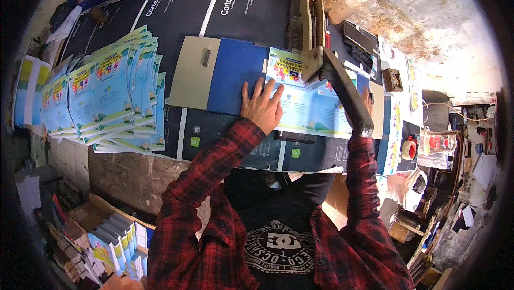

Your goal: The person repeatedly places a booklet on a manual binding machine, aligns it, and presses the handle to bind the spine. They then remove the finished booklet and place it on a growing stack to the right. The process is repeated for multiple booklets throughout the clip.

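Observation:
My left hand [262, 107] lies flat with fingers spread, across the edge of a blue board [229, 78] and the left side of a printed sheet [305, 110] with a light blue, yellow and green design. Over that sheet stands a metal bench device with a long dark lever [342, 84], which looks like a large stapler; its lever slants down toward my right sleeve. Only a few fingers of my right hand [367, 100] show beyond the lever, by the sheet's right edge; the rest is hidden. At the left lies a fanned pile of matching printed sheets [107, 89].
Black panels with white stripes cover the table [246, 17]. A grey plate [194, 73] with a handle adjoins the blue board. Farther right are a tape roll [409, 149] and a small dark metal box [392, 80]. Below left, a cardboard box [115, 207] holds stacked booklets.

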Action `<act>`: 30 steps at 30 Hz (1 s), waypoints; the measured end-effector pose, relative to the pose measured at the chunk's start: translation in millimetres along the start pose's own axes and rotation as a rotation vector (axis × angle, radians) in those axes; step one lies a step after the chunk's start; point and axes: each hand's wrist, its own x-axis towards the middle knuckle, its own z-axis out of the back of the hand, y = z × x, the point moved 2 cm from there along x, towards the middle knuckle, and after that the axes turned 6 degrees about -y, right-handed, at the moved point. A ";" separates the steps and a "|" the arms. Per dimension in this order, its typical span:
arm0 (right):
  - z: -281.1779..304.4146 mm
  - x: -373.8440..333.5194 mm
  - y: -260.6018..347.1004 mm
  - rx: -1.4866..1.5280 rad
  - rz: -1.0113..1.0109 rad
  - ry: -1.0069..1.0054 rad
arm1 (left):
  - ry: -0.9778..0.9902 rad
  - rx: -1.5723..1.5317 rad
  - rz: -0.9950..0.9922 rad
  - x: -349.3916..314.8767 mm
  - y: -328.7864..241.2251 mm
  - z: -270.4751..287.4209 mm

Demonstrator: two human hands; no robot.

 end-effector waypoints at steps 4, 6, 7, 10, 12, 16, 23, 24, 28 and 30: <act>112.8 81.5 100.9 0.284 0.114 -0.157 | -0.044 -0.024 -0.001 -4.0 2.0 -4.6; 175.7 105.9 168.2 0.534 -0.003 -0.096 | -0.070 -0.046 -0.009 -4.3 3.4 -0.9; 193.5 113.4 182.0 0.556 -0.007 -0.097 | -0.053 -0.045 -0.002 -3.6 3.8 2.0; 183.0 117.8 167.3 0.630 -0.032 -0.041 | -0.046 -0.036 0.023 -5.2 8.5 2.6; 133.3 103.0 99.8 0.494 -0.034 0.018 | -0.067 -0.067 -0.030 2.6 0.3 -6.4; 23.4 25.1 -3.2 0.116 0.269 0.107 | -0.082 -0.101 -0.052 -0.6 1.8 -15.3; -5.0 -5.5 9.1 0.317 0.012 0.259 | -0.081 -0.052 -0.027 -3.8 4.0 -10.8; -5.1 -3.6 15.5 0.243 0.036 0.258 | -0.076 -0.027 -0.026 -4.3 6.8 -6.6; -0.4 -7.0 16.3 -0.178 0.119 0.248 | -0.062 0.020 -0.040 -4.5 10.0 -5.3; 7.6 1.9 13.8 -0.170 0.143 0.176 | -0.078 0.003 -0.048 -3.1 8.7 -7.1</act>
